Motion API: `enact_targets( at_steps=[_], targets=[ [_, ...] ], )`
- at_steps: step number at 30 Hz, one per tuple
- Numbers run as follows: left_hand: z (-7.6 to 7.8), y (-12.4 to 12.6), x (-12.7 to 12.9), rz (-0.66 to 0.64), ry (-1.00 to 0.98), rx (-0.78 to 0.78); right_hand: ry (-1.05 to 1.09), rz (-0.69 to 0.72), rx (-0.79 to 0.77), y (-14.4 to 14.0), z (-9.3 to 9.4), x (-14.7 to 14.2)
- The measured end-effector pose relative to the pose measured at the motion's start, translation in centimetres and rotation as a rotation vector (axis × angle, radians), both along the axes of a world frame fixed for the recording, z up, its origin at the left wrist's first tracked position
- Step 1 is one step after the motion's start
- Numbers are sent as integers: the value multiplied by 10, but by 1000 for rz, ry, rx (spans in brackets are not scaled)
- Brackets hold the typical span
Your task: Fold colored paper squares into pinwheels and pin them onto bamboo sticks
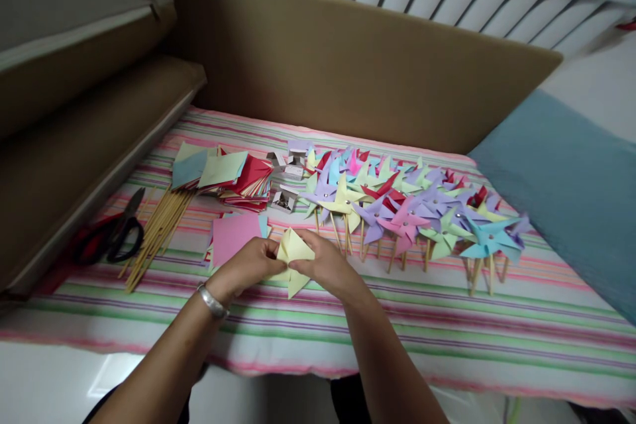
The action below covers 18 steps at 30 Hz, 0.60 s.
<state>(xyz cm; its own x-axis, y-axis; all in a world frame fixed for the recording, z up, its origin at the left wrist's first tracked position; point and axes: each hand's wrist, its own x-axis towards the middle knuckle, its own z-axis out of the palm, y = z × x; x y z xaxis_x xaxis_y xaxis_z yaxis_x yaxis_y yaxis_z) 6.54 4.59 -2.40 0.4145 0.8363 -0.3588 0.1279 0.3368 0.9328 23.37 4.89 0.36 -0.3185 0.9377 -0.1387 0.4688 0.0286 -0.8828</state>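
Between my two hands is a pale yellow paper pinwheel, its corners partly folded in toward the middle. My left hand, with a silver bracelet at the wrist, pinches its left side. On the other side my right hand grips the paper, thumb pressed near the centre. Just behind my left hand lies a small pile of paper squares with a pink sheet on top. Finished paper pinwheels on sticks lie in a crowded group to the right.
Left of my hands are wooden sticks and black-handled scissors. Stacks of coloured paper and small open boxes sit farther back. Brown cushions border the left, a brown board the back. A striped cloth covers the surface.
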Motion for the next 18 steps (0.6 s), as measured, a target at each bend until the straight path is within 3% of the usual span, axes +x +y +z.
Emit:
enact_targets(
  at_steps=[5,9,11,18],
  targets=[
    [5,1,-1,103,-40,-14,78,-24,-24,2,-2,-1],
    [18,0,-5,304,-219,-62,292,-221,-102,8,-10,-2],
    [21,-2,-4,331,-291,-84,423,-312,-115,10,-14,-3],
    [12,-5,17,430,-435,-124,694,-426,-113,4,-16,-21]
  ],
)
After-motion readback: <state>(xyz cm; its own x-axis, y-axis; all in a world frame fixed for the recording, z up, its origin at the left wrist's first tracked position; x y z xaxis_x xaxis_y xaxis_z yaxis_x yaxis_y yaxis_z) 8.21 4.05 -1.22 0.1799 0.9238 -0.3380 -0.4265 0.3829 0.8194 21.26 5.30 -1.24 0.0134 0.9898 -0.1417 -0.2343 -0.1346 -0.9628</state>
